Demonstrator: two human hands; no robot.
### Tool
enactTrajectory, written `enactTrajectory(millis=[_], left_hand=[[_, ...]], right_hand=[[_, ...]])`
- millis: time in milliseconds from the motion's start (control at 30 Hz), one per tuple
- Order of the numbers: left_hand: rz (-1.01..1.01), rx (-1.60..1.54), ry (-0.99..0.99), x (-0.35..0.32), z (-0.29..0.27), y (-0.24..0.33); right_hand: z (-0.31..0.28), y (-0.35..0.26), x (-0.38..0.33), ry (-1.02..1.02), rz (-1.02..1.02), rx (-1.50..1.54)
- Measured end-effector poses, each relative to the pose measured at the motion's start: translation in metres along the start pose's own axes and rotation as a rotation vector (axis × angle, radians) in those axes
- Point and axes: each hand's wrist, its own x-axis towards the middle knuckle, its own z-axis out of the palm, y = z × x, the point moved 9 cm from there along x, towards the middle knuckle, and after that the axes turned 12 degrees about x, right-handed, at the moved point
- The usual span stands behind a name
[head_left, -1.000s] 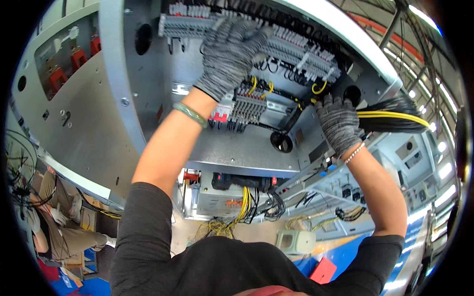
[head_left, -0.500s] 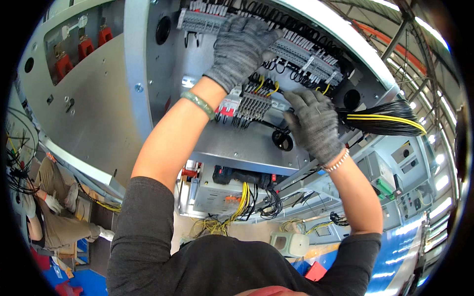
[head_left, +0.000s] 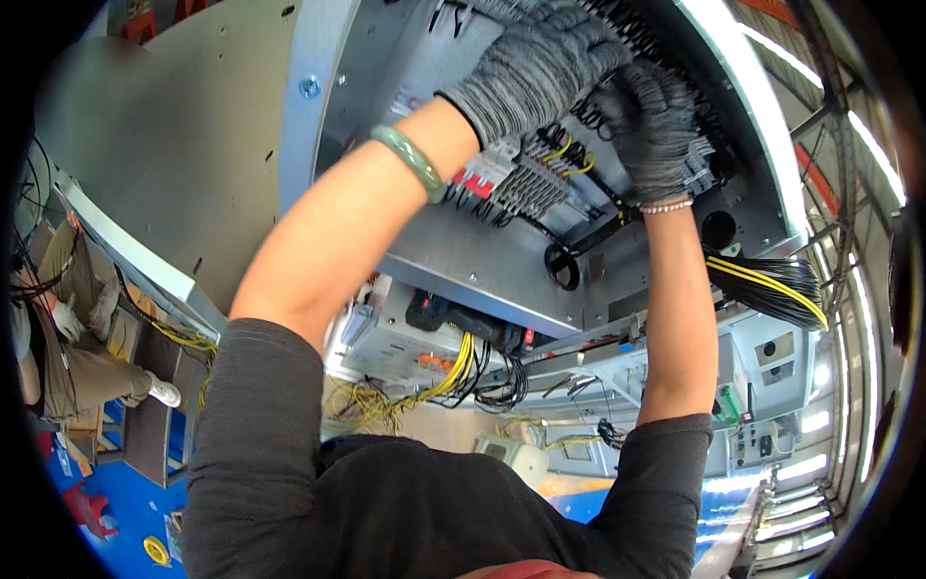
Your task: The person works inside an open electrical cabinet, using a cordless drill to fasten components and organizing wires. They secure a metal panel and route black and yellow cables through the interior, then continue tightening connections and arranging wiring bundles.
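Both my hands, in grey knitted gloves, meet at the upper row of terminal blocks inside an open metal cabinet [head_left: 434,256]. Over the blocks, my left hand [head_left: 540,72] has its fingers bent and closed, the tips partly hidden. Close beside it, my right hand [head_left: 656,125] is closed too, its fingers curled among the black looped wires [head_left: 632,34]. Whatever the fingertips pinch is hidden. Below my hands is a lower terminal block [head_left: 535,188] with yellow and black wires, next to a circuit breaker with red parts [head_left: 477,181].
A thick bundle of black wires with yellow ones [head_left: 772,289] hangs out at the cabinet's right. Under the cabinet lie a cordless power tool [head_left: 463,323] and yellow cables [head_left: 453,376]. A beige stool [head_left: 511,455] stands behind. At far left, a person [head_left: 82,357] works by loose wires.
My right hand has moved up from the lower right of the panel to the upper terminal row, beside my left hand. The view has shifted, and my left hand sits further right in it.
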Motion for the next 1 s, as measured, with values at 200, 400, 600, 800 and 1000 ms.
enactTrajectory(millis=[200, 400, 600, 800, 1000], left_hand=[[-0.438, -0.321, -0.027, -0.091, -0.035, -0.05], [-1.022, -1.286, -0.084, -0.114, 0.056, -0.074], [-1.321, -1.297, -0.536, -0.088, 0.081, -0.08], [-1.115, -0.79, -0.262, -0.077, 0.073, -0.1], [-1.229, -0.745, -0.347, -0.103, 0.064, -0.09]], right_hand=[[0.002, -0.002, 0.008, 0.013, -0.003, -0.032], [0.001, 0.005, -0.001, -0.028, 0.042, -0.033], [0.002, 0.005, -0.001, -0.013, -0.013, -0.006], [0.002, 0.002, -0.002, -0.008, -0.059, -0.027], [0.0, -0.005, 0.001, -0.014, -0.079, -0.096]])
